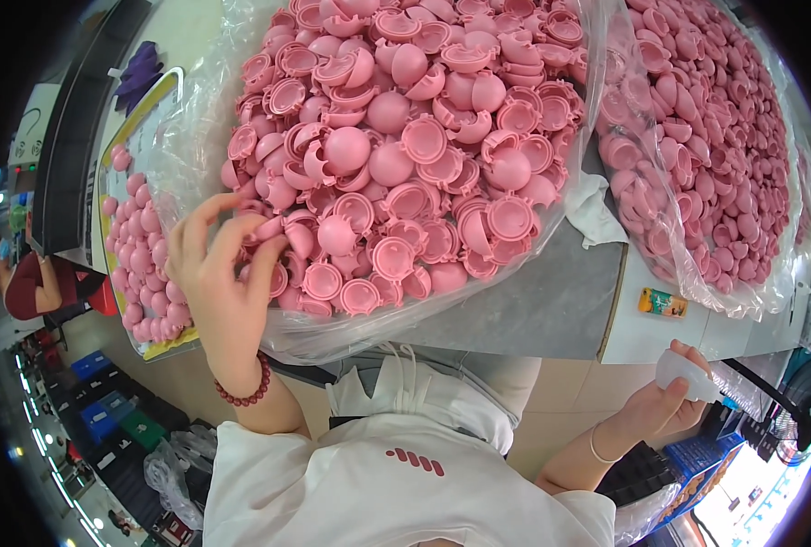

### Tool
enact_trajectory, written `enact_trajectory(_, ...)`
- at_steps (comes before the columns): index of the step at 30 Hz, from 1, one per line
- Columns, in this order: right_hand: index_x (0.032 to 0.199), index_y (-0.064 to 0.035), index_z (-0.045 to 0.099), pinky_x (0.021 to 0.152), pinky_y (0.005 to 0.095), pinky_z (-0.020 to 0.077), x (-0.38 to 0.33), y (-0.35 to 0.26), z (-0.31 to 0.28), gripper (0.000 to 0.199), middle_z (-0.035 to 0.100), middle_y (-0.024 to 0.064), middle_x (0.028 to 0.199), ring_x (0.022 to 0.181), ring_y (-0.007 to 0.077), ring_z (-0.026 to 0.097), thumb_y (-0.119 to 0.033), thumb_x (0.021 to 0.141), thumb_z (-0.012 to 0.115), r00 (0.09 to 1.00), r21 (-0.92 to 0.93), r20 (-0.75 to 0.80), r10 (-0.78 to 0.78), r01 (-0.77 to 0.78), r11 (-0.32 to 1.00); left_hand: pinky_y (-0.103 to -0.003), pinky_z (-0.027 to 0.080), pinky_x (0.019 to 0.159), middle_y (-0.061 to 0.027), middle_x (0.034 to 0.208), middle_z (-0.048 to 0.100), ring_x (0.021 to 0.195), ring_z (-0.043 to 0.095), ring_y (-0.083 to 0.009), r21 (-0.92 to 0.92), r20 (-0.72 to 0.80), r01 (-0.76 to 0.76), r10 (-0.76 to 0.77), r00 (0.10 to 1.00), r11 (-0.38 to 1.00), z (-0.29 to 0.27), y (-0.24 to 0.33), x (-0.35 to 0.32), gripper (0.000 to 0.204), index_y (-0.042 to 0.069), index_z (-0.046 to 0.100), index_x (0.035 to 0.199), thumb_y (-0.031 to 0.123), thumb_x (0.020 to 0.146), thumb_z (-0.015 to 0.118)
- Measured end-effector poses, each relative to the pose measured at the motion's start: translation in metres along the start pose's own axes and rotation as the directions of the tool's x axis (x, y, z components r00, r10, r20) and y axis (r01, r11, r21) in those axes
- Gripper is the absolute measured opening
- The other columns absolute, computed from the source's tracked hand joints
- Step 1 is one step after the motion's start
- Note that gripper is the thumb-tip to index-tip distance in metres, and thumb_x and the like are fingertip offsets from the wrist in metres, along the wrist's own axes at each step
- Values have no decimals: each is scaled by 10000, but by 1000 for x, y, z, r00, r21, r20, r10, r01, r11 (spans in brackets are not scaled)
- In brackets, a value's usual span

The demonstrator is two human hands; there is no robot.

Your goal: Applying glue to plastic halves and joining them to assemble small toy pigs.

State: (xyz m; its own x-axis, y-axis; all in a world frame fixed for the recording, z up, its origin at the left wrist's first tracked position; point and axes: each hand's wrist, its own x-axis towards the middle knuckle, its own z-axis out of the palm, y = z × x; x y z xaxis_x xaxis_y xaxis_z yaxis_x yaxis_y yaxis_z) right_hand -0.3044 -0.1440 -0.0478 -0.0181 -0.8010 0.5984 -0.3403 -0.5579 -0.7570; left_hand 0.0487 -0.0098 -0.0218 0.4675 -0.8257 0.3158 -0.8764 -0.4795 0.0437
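Note:
A large heap of hollow pink plastic half-ball shells (389,111) lies in a clear plastic bag (351,335) in front of me. At the heap's near left edge, my left hand (223,273) is closed, with thumb and fingertips around a pink half shell (265,230). A beaded red bracelet (246,387) circles that wrist. Away to the right, beyond the table edge, my right hand (656,410) grips a smooth, whitish, rounded object (683,374). Its exact kind cannot be made out. The fingers partly cover it.
Left of the bag, a yellow-edged tray (170,346) holds many closed-looking pink balls (141,228). A second bag of pink shells (706,155) lies at the right. Near it are a white cloth or tissue (595,211) and a small yellow-and-green packet (662,303). A black fan (795,410) stands far right.

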Motion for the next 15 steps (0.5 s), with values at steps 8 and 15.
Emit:
enact_trajectory(8, 812, -17, 511, 576, 306, 443, -3, -46, 33, 350, 583, 228, 860, 665, 235, 564, -355, 762, 590, 885, 588, 439, 154, -412, 696, -287, 435, 636, -100, 881, 587, 742, 572, -204, -871, -102, -258, 361, 927, 417, -12, 58, -8, 268, 32, 572, 846, 63, 613, 701)
enact_trajectory(15, 883, -18, 495, 618, 317, 481, -23, -71, 61, 383, 587, 245, 878, 693, 239, 585, -352, 746, 622, 753, 607, 613, 240, -643, 467, -317, 471, 646, -134, 917, 572, 736, 570, -196, -999, 25, 38, 471, 882, -18, 18, 124, -30, 216, 13, 556, 907, 91, 729, 650)
